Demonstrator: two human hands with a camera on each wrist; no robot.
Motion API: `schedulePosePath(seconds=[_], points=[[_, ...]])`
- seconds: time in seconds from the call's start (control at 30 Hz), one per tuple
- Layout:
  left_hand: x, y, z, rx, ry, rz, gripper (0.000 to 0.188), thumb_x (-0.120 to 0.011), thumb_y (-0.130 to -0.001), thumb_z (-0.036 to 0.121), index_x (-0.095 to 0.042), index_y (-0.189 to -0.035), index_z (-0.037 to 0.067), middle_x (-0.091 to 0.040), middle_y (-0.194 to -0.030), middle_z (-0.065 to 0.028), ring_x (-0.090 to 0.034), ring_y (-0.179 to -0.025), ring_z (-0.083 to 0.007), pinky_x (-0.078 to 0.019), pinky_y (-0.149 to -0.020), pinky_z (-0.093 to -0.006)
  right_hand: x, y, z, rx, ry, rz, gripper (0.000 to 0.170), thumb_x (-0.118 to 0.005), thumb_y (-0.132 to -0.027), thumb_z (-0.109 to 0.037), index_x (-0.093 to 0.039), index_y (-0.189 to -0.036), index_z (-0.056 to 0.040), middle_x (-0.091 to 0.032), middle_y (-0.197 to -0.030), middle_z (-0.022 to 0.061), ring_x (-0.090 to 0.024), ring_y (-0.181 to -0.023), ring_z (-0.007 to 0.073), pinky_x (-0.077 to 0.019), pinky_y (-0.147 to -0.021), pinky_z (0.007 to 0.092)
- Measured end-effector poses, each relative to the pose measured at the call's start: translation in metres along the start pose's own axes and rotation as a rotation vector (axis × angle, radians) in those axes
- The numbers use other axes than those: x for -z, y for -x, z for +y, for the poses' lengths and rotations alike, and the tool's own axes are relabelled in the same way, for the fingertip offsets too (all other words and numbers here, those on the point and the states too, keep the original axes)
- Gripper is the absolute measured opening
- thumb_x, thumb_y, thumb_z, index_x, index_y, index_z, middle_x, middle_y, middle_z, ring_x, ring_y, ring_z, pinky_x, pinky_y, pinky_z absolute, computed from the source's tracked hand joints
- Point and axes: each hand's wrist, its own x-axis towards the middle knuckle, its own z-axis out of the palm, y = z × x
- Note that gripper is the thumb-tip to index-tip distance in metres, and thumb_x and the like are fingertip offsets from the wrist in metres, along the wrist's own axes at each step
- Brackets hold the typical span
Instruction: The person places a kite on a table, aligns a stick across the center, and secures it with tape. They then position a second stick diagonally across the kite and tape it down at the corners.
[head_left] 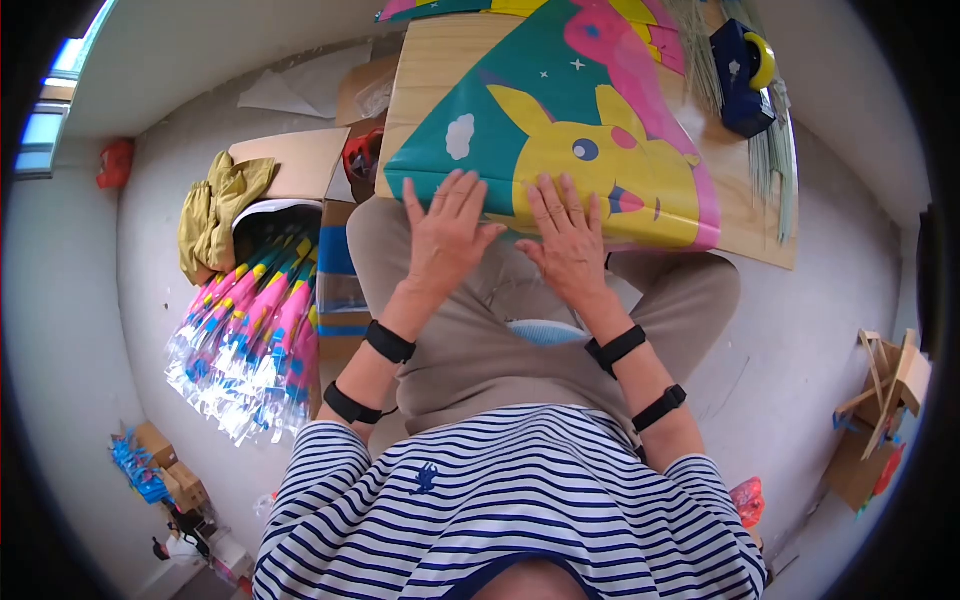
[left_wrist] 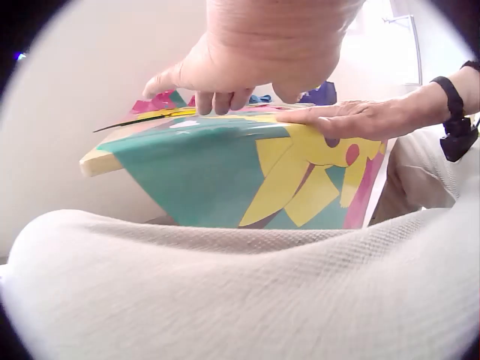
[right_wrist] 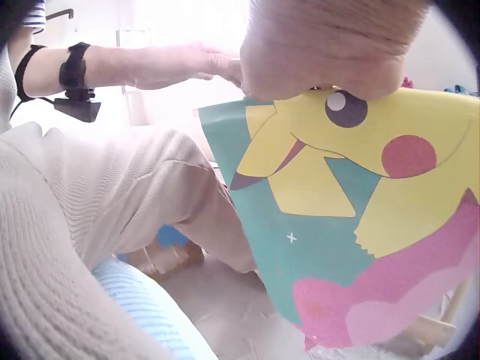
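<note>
Grip wide on both sides, holding nothing: the right hand (head_left: 572, 250) rests flat on the printed sheet (head_left: 480, 150) at the near edge of the desk (head_left: 435, 70); the left hand (head_left: 445, 240) spreads beside it, contact unclear. Folding looks done, with the hanging flap (right_wrist: 412, 202) apparently not yet fastened. Its back is hidden, and the sheet's far end is cut off.

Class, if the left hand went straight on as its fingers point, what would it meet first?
First comes the Pikachu-printed sheet, at the fingers of the left hand. Beyond it, the line seems to run to another printed sheet on the wooden board, though depth there is hard to judge.
</note>
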Motion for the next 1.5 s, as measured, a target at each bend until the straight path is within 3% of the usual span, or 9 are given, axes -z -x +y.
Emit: schedulePosePath(seconds=[0.1,0.3,0.57,0.73,0.77,0.83,0.9,1.1,1.5], points=[[-0.013,-0.005,0.013,-0.067,0.01,-0.064,0.058,-0.068,-0.086,0.036,-0.055,-0.134,0.005,-0.052,-0.142,-0.007,-0.043,-0.137,-0.0238,-0.0098,-0.11,-0.0724,0.004,0.001,0.003,0.002,0.008,-0.011,0.076,-0.065,-0.085,-0.043,-0.038,-0.15,-0.0136,-0.034,-0.157,0.0044,-0.027,-0.147,0.0279,-0.0188,-0.117,0.0563],[-0.001,0.009,-0.019,0.117,-0.128,-0.108,0.062,-0.066,-0.088,0.039,-0.05,-0.141,0.012,-0.042,-0.152,-0.0007,-0.036,-0.143,-0.021,-0.0092,-0.109,-0.0729,0.01,0.008,0.022,0.031,-0.004,0.023,0.074,-0.062,-0.088,-0.045,-0.04,-0.147,-0.0066,-0.035,-0.156,0.0083,-0.027,-0.147,0.0269,-0.0187,-0.117,0.055],[0.004,0.006,-0.02,0.189,-0.157,-0.068,0.062,-0.069,-0.086,0.043,-0.055,-0.137,0.011,-0.048,-0.146,-0.0021,-0.04,-0.138,-0.0244,-0.0124,-0.109,-0.072,0.053,0.092,0.166,-0.577,0.299,0.019,0.07,-0.052,-0.097,-0.037,-0.026,-0.154,-0.0058,-0.022,-0.162,0.0121,-0.016,-0.151,0.0294,-0.0158,-0.118,0.0568],[0.012,0.0,-0.02,0.203,-0.102,-0.081,0.056,-0.072,-0.085,0.038,-0.058,-0.131,0.008,-0.051,-0.143,-0.0045,-0.042,-0.135,-0.0281,-0.0134,-0.109,-0.0714,0.098,0.088,0.218,-0.802,0.281,0.331,0.051,-0.062,-0.092,-0.029,-0.053,-0.134,-0.0018,-0.055,-0.136,0.0188,-0.049,-0.126,0.0394,-0.0337,-0.107,0.054],[0.012,0.0,-0.02,0.193,-0.084,-0.086,0.055,-0.072,-0.085,0.036,-0.059,-0.13,0.008,-0.051,-0.142,-0.005,-0.042,-0.134,-0.0287,-0.0134,-0.109,-0.0713,0.108,0.075,0.218,-0.678,0.249,0.49,0.036,-0.066,-0.087,-0.024,-0.063,-0.115,-0.0008,-0.064,-0.114,0.02,-0.058,-0.105,0.041,-0.0431,-0.095,0.0495],[0.011,0.001,-0.02,0.191,-0.067,-0.088,0.056,-0.074,-0.083,0.035,-0.059,-0.129,0.007,-0.051,-0.141,-0.0056,-0.042,-0.133,-0.0295,-0.0118,-0.109,-0.0725,0.116,0.051,0.245,-0.668,0.12,0.516,0.032,-0.068,-0.084,-0.024,-0.065,-0.105,-0.0008,-0.063,-0.11,0.0222,-0.061,-0.102,0.0412,-0.0488,-0.087,0.0467],[0.012,-0.002,-0.017,0.201,-0.06,-0.095,0.056,-0.076,-0.081,0.032,-0.059,-0.128,0.005,-0.052,-0.14,-0.0063,-0.042,-0.133,-0.0309,-0.0107,-0.109,-0.0724,0.134,0.015,0.267,-0.893,0.201,0.459,0.031,-0.07,-0.082,-0.025,-0.066,-0.102,-0.0014,-0.063,-0.111,0.0212,-0.063,-0.101,0.0395,-0.0517,-0.084,0.0458],[0.013,-0.003,-0.016,0.196,-0.08,-0.109,0.057,-0.076,-0.081,0.032,-0.059,-0.128,0.004,-0.052,-0.14,-0.0067,-0.042,-0.133,-0.0309,-0.0117,-0.11,-0.0712,0.129,-0.039,0.332,-1.215,0.242,0.189,0.031,-0.069,-0.081,-0.018,-0.069,-0.109,-0.0057,-0.067,-0.118,0.0181,-0.066,-0.109,0.0355,-0.0536,-0.091,0.0416],[0.012,-0.004,-0.013,0.214,-0.045,-0.103,0.058,-0.076,-0.081,0.032,-0.058,-0.128,0.004,-0.051,-0.141,-0.0078,-0.041,-0.134,-0.032,-0.0128,-0.109,-0.0719,0.139,-0.015,0.361,-1.17,-0.055,0.472,0.016,-0.065,-0.076,-0.014,-0.075,-0.088,-0.0128,-0.072,-0.101,0.0141,-0.069,-0.099,0.0309,-0.0537,-0.088,0.0371]])
